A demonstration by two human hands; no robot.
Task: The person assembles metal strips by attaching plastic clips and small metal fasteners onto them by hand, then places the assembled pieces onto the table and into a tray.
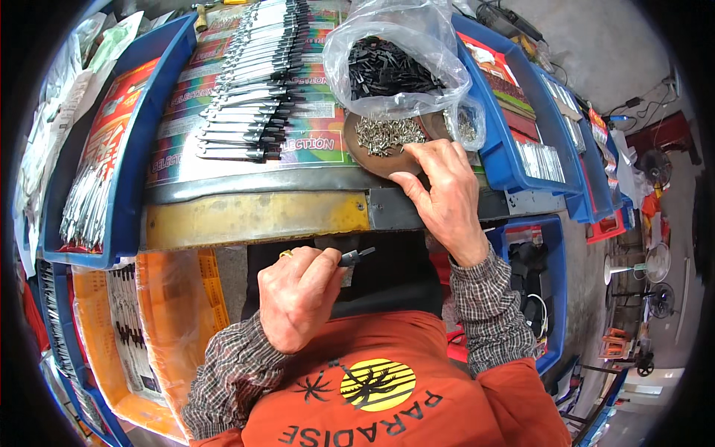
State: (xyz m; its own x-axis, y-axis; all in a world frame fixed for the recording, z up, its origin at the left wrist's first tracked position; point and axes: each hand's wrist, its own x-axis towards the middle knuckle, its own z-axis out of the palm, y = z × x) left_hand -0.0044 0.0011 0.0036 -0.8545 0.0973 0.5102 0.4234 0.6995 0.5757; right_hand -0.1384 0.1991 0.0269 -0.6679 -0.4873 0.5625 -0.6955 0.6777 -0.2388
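My left hand [298,294] is closed in front of the bench edge. Out of its fingers sticks a small grey metal piece with a narrow tip [361,256]; the rest of that piece is hidden in the grip. My right hand [450,190] reaches over the near right rim of a round brown dish [365,158]. Its thumb and forefinger are apart, with the forefinger close to a heap of small silver metal pins [387,135] in the dish. Behind the dish, a clear plastic bag [339,67] lies open, holding many small black parts [387,67].
A long row of slim silver-and-black pieces [253,97] lies on the bench's left. Blue trays of metal strips [51,216] [514,175] flank the bench. Below are an orange lined crate [171,298] on the left and a blue bin [555,298] on the right.
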